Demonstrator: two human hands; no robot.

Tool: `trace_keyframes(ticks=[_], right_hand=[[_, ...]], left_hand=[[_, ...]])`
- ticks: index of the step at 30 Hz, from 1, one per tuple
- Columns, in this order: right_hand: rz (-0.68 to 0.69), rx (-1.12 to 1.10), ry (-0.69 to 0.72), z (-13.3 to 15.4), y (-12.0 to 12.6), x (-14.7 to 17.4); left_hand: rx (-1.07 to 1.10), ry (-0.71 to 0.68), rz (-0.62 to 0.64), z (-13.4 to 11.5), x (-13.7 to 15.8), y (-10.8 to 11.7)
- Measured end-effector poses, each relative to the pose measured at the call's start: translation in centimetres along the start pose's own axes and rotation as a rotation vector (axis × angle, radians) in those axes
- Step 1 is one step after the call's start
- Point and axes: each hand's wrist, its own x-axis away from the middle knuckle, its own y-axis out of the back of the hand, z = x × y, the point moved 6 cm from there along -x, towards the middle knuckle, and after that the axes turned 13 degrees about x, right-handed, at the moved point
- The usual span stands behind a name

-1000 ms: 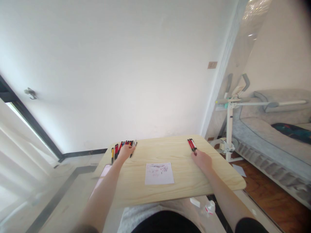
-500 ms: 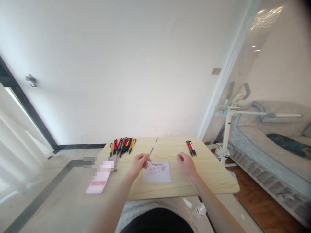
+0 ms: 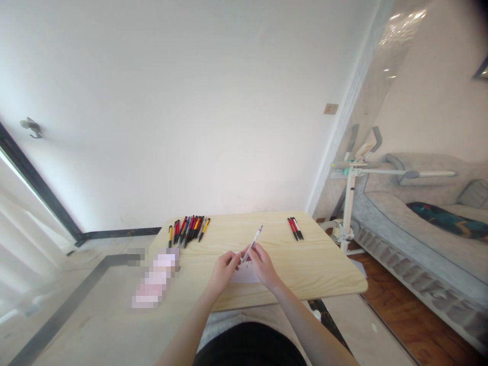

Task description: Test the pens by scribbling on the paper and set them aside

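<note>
pale wood-grain tabletop point(image 3: 305, 274) under a bare white wall fills the middle of the view, and over its near centre the left hand point(image 3: 224, 267) and right hand point(image 3: 262, 262) meet, both pinched shut on one slim white pen point(image 3: 252, 244) that tilts up and away to the right. just beneath the hands lies a white sheet of paper point(image 3: 246, 275), partly hidden by them. a fanned row of red, yellow and black pens point(image 3: 188, 228) lies at the far left edge, and three red and black pens point(image 3: 295, 228) lie well apart at the far right.
</note>
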Motion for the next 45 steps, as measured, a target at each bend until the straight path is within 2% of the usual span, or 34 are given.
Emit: trace_keyframes(ticks=[2, 5, 10, 14, 16, 21, 24, 27, 34, 41, 45], right_hand=[[0.000, -0.054, -0.030, -0.1, -0.2, 0.5], [0.092, -0.008, -0.027, 0.1, -1.1, 1.4], [0.122, 0.227, 0.082, 1.6, -1.8, 2.4], [0.175, 0.201, 0.204, 3.2, -2.0, 2.7], [0.191, 0.185, 0.221, 3.0, -2.0, 2.7], [0.136, 0.198, 0.021, -0.3, -1.5, 2.7], [0.104, 0.160, -0.037, -1.3, -1.2, 2.9], [0.079, 0.136, -0.050, -1.3, -1.1, 3.1], [0.082, 0.135, -0.072, -1.5, -1.2, 3.0], [0.025, 0.098, -0.052, -1.2, -1.3, 2.9], [-0.008, -0.001, -0.058, -0.7, -1.6, 3.2]], left_hand=[[-0.009, -0.014, -0.034, 0.0, 0.4, 0.4], [0.013, -0.007, -0.040, 0.0, 1.0, 0.6], [0.030, 0.037, -0.025, 0.1, 1.5, 0.5], [0.015, 0.067, -0.036, 0.5, 1.6, 0.5], [0.033, 0.092, -0.054, 0.9, 1.6, 0.6], [0.062, 0.139, -0.115, 1.3, 2.0, 1.1], [0.089, 0.154, -0.178, 1.0, 2.3, 1.6], [0.114, 0.147, -0.213, 0.6, 2.4, 1.9], [0.064, 0.098, -0.156, 1.0, 2.4, 1.6], [0.038, 0.049, -0.161, 1.0, 2.9, 1.4], [0.112, 0.071, -0.161, 1.0, 3.2, 1.2]])
